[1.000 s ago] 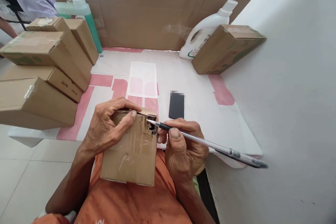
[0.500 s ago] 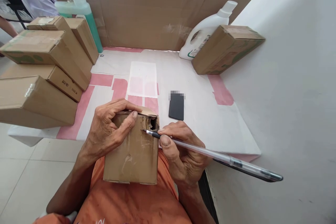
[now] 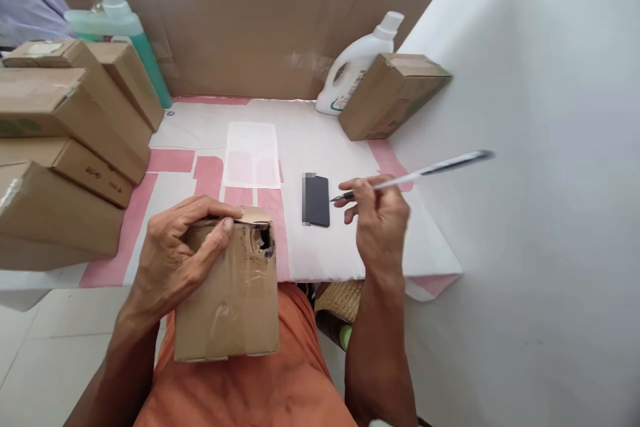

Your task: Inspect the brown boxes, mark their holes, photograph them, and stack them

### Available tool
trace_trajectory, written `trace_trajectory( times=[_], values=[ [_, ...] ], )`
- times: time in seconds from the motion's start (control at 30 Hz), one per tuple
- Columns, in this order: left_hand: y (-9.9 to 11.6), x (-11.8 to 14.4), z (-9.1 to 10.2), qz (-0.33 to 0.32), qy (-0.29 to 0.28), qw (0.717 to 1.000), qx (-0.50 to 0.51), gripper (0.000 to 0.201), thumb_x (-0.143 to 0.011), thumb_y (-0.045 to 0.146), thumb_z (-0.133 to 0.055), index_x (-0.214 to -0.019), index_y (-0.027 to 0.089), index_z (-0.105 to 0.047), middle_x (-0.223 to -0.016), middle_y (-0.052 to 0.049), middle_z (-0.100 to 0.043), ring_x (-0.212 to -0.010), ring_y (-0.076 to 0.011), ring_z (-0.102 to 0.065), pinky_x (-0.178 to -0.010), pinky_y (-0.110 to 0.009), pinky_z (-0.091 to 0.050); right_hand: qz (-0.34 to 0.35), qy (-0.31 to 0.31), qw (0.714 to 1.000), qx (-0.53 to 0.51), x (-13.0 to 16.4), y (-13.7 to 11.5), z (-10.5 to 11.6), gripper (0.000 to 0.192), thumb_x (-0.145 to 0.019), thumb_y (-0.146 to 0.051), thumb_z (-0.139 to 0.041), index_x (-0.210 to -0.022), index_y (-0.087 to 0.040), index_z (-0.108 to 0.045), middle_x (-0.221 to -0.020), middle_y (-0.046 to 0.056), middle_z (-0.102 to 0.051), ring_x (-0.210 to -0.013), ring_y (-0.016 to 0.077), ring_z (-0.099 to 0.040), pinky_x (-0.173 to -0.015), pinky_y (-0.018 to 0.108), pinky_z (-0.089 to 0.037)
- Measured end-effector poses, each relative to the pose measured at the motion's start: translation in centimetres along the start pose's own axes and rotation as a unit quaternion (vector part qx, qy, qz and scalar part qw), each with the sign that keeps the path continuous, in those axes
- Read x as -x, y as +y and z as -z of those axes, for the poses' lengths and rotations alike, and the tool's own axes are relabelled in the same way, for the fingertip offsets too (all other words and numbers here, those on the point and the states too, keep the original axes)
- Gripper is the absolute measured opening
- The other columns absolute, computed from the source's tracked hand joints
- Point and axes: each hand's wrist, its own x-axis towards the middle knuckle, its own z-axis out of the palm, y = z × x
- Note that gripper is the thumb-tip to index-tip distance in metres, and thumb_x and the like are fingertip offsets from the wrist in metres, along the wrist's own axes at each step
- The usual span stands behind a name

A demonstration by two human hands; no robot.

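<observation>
My left hand point(image 3: 185, 247) grips the upper left of a brown cardboard box point(image 3: 227, 307), thumb on its front face and fingers over the top edge. The box rests against my lap at the table's front. A torn hole with dark ink marks round it shows at the box's upper right corner. My right hand point(image 3: 377, 220) pinches a clear-barrelled pen point(image 3: 400, 180) above the table, its tip pointing left. Just left of the tip lies a dark phone point(image 3: 319, 201), flat on the cloth; whether the tip touches it I cannot tell.
Several cardboard boxes point(image 3: 90, 107) are stacked on the left, before a green liquid bottle point(image 3: 150, 60). At the back right, a white jug point(image 3: 345, 73) stands behind a leaning box point(image 3: 395, 97). A white sheet point(image 3: 251, 155) lies mid-table. A white wall point(image 3: 540, 213) borders the right.
My right hand has moved the pen away from the box's torn corner, up and right, beside the phone. My left hand still holds the box. The view has shifted slightly.
</observation>
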Motion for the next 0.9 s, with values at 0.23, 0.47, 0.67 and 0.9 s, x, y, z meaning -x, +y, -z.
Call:
trace_trajectory(
  times=[0.23,0.47,0.67,0.9],
  values=[
    [-0.5,0.0,0.1,0.003,0.002,1.0,-0.014,0.018,-0.098,0.033,-0.064,-0.096,0.028,-0.08,-0.091,0.002,-0.081,-0.08,-0.0178,-0.073,-0.078,-0.027,-0.056,-0.214,-0.108,0.902,0.359,-3.3,9.8,1.8,0.015,-0.101,-0.025,-0.065,-0.088,-0.021,-0.059,-0.079,0.008,-0.073,-0.081,0.026,-0.072,-0.075,0.033,-0.046],
    [-0.1,-0.2,0.1,0.013,0.005,0.999,-0.028,0.017,-0.096,0.036,-0.065,-0.094,0.029,-0.08,-0.088,0.002,-0.08,-0.075,-0.0178,-0.071,-0.076,-0.028,-0.058,-0.221,-0.129,0.867,0.428,-1.2,11.5,0.1,0.014,-0.109,-0.026,-0.057,-0.113,-0.016,-0.065,-0.114,0.02,-0.077,-0.104,0.0321,-0.073,-0.08,0.034,-0.043],
    [0.0,-0.2,0.2,0.016,0.005,0.999,-0.028,0.017,-0.096,0.036,-0.065,-0.094,0.029,-0.081,-0.089,0.002,-0.08,-0.076,-0.0171,-0.072,-0.076,-0.026,-0.058,-0.203,-0.106,0.871,0.434,-0.8,11.2,0.3,0.015,-0.108,-0.019,-0.052,-0.113,-0.014,-0.066,-0.112,0.021,-0.076,-0.102,0.0319,-0.072,-0.08,0.035,-0.044],
    [-0.2,-0.6,-0.2,0.029,0.004,0.999,-0.026,0.019,-0.097,0.037,-0.065,-0.095,0.027,-0.081,-0.092,0.001,-0.081,-0.081,-0.0177,-0.073,-0.078,-0.026,-0.058,-0.08,-0.131,0.926,0.345,0.9,9.1,-3.3,0.014,-0.108,-0.024,-0.051,-0.098,-0.021,-0.061,-0.093,0.009,-0.075,-0.081,0.0233,-0.069,-0.072,0.031,-0.047]
  ],
)
